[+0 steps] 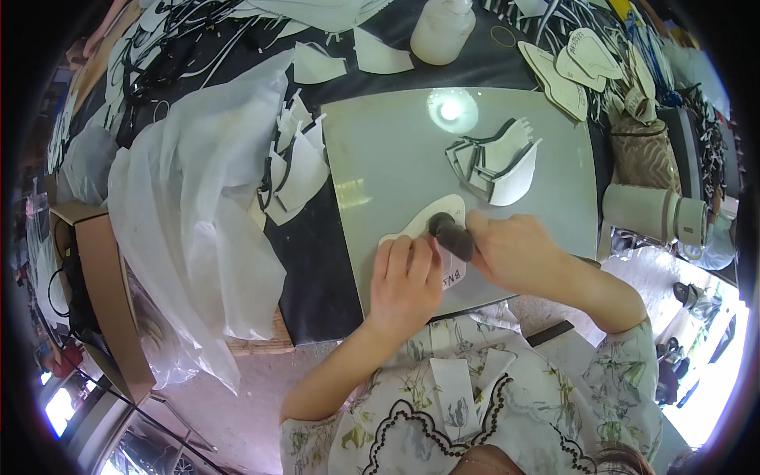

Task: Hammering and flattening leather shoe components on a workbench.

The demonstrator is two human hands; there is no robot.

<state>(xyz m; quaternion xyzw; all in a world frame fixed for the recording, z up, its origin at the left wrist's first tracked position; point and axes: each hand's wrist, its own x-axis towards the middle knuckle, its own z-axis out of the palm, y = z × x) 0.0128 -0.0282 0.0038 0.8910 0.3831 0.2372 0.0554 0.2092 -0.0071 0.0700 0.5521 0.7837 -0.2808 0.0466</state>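
Note:
On a grey-green board (380,146) lies a cream, curved pattern piece (427,214) with dark markings. My left hand (402,289) rests over its left part, fingers bent and close together; whatever they pinch is hidden. In my right hand (511,249) is a dark, thick-headed hammer-like tool (455,237), slanting over the pattern piece close to my left fingertips. The fist hides its rear part. Farther up the board sits a small stack of white cut pieces with dark edging (511,174).
More edged pieces (303,174) lie left of the board, beside a large translucent plastic sheet (198,182). A cloudy bottle (443,32) stands behind. Hanging or piled patterns (582,63) and a whitish cylindrical container (653,215) are at right. A cardboard box (107,293) stands left.

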